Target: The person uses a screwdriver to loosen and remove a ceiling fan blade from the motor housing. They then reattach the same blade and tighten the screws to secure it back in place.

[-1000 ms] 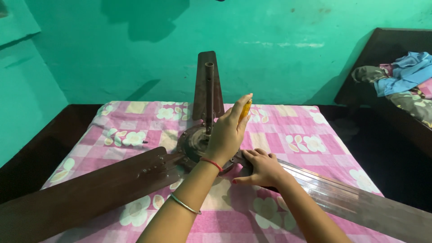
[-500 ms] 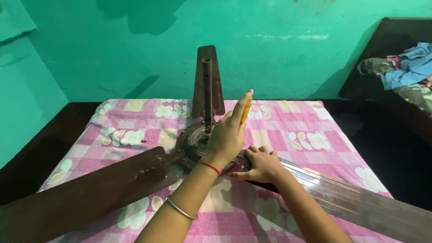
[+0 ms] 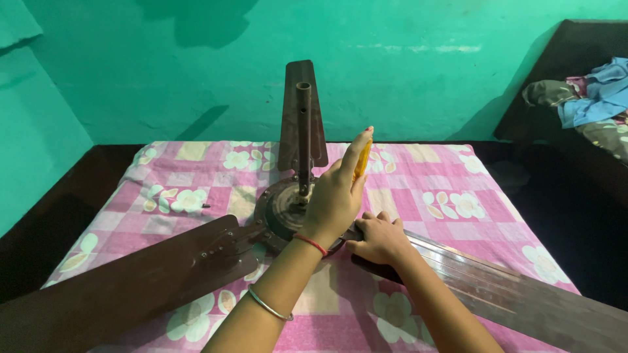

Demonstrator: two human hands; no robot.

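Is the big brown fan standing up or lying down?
Lying down. The brown three-bladed ceiling fan lies flat on the pink checked flowered cloth, its metal rod pointing straight up.

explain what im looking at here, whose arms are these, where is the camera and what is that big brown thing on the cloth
The camera is worn on a person's head and looks down, so the two bare arms reaching in from the bottom are that person's own. There is no robot.

The big brown thing is a ceiling fan taken down and laid on a pink checked cloth with flower prints. You can see its round motor hub, an upright metal rod rising from the middle, and three long blades spreading out.

The left hand grips a yellow-handled tool, probably a screwdriver, held upright beside the hub; its tip is hidden. The right hand presses flat on the right blade where it meets the hub.

Behind is a green wall, and some clothes lie at the far right.
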